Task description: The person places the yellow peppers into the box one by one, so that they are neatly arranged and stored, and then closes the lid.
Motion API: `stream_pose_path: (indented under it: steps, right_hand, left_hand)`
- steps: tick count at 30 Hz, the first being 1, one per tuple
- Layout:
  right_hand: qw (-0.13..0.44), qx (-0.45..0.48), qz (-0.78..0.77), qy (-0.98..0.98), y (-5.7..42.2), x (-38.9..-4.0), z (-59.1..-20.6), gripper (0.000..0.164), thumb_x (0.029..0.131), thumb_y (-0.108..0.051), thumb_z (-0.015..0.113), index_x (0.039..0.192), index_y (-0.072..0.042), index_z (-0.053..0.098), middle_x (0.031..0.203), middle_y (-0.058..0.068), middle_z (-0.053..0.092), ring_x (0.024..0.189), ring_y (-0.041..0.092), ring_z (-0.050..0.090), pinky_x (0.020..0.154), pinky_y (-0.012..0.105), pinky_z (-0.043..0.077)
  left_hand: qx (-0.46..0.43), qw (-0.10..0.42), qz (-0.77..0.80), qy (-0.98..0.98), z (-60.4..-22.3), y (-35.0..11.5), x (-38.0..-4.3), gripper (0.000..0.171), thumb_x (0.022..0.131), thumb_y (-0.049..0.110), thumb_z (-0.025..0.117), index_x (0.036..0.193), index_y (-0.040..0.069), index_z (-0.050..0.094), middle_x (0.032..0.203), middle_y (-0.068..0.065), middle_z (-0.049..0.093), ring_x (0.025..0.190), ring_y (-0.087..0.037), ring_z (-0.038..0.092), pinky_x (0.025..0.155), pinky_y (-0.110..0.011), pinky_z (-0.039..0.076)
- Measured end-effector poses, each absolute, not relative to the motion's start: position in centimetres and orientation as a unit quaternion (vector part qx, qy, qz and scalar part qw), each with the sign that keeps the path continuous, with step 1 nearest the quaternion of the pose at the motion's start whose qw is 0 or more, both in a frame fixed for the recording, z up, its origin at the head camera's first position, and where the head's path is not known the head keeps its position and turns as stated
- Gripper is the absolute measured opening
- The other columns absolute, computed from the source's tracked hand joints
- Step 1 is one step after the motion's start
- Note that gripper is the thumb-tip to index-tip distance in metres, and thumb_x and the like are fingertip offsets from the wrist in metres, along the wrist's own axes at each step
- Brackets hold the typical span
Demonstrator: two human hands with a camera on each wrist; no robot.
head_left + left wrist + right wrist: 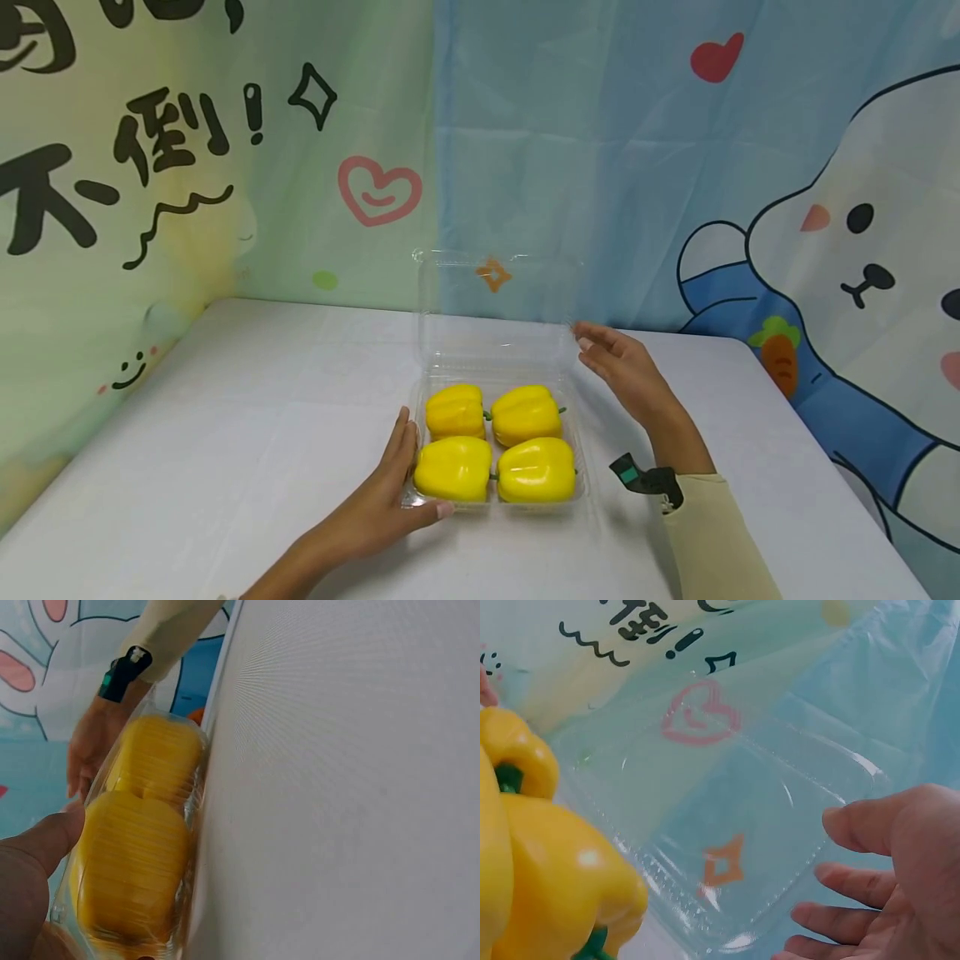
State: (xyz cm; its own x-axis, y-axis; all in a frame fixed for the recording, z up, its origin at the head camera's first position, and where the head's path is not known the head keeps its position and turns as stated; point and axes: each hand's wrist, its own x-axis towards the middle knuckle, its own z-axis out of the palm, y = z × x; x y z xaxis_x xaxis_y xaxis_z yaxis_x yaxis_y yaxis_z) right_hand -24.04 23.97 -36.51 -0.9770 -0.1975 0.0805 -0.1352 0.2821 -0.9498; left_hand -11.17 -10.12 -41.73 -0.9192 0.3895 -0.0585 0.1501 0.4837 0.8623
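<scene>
A clear plastic clamshell box (581, 492) sits on the table with its lid (498, 333) raised at the back. Inside lie several yellow bell peppers (536, 471) with green stems, in two rows. My left hand (390, 492) rests against the box's front left corner, fingers extended along the left side and thumb by the front rim. At the lid's right edge is my right hand (626, 371), its fingers loosely extended; whether they touch the plastic I cannot tell. The right wrist view shows the thumb (862, 821) close to the lid's edge.
A white table (225, 442) carries the box. Behind it hangs a printed cloth (517, 150) with hearts, lettering and a cartoon bear. A black strap (648, 483) circles the right wrist, below a beige sleeve (716, 542).
</scene>
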Motion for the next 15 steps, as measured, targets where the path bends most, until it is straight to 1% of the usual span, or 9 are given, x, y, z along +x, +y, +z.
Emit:
stream_pose_path:
  steps: [4, 11, 15]
  right_hand:
    - [0.004, -0.105, -0.621, 0.777, 23.8, -23.7, -35.8, 0.058, 0.102, -0.030, 0.053, 0.148, -0.001, 0.035, 0.152, 0.010, 0.035, 0.140, 0.024, 0.031, 0.103, 0.028, 0.037]
    - [0.000, -0.131, -0.665, 0.735, 23.4, -22.9, -34.5, 0.062, 0.102, -0.028, 0.054, 0.150, 0.001, 0.029, 0.154, 0.014, 0.032, 0.141, 0.026, 0.029, 0.106, 0.034, 0.035]
    - [-0.005, -0.153, -0.671, 0.726, 23.3, -22.6, -33.9, 0.061, 0.102, -0.027, 0.052, 0.152, -0.002, 0.027, 0.155, 0.016, 0.030, 0.141, 0.026, 0.030, 0.106, 0.034, 0.035]
  left_hand:
    - [0.158, 0.125, 0.485, 0.851, -41.7, -10.1, -11.1, 0.112, 0.085, 0.050, 0.072, 0.155, 0.009, -0.005, 0.158, 0.001, -0.024, 0.144, -0.018, -0.010, 0.114, -0.049, 0.007]
    - [0.158, 0.127, 0.487, 0.850, -41.7, -10.1, -11.2, 0.112, 0.084, 0.051, 0.072, 0.155, 0.009, -0.006, 0.158, 0.001, -0.024, 0.144, -0.019, -0.009, 0.114, -0.048, 0.007]
    - [0.157, 0.127, 0.486, 0.850, -41.7, -10.1, -11.2, 0.113, 0.084, 0.050, 0.072, 0.155, 0.010, -0.006, 0.158, 0.001, -0.024, 0.144, -0.019, -0.009, 0.114, -0.048, 0.007]
